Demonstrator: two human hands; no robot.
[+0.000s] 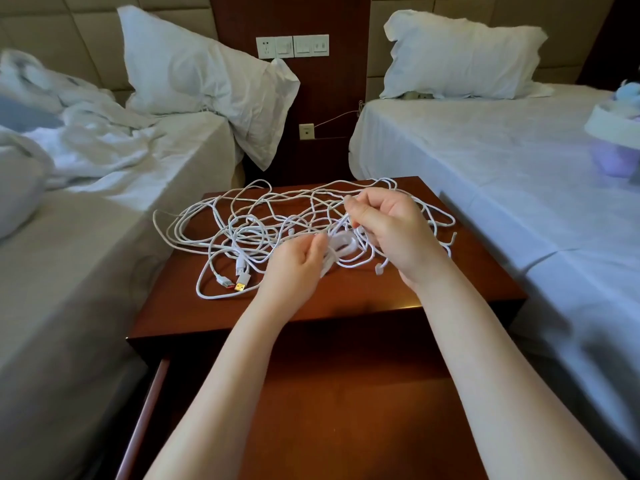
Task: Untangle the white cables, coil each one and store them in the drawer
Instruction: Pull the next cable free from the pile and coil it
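Now | left hand [297, 263] fingers curled round white cables [249, 233] | right hand [391, 230] fingers pinching strands | above nightstand [346, 294]

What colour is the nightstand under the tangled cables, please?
The nightstand is reddish-brown wood, seen in the head view.

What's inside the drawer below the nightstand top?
In the drawer only bare wooden floor shows, none of the white cables. Both forearms cover strips of it; its near end is out of frame.

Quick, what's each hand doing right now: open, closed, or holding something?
Left hand: fingers curled, pinching strands of the white cables.
Right hand: fingers curled, gripping other strands of the same tangle.
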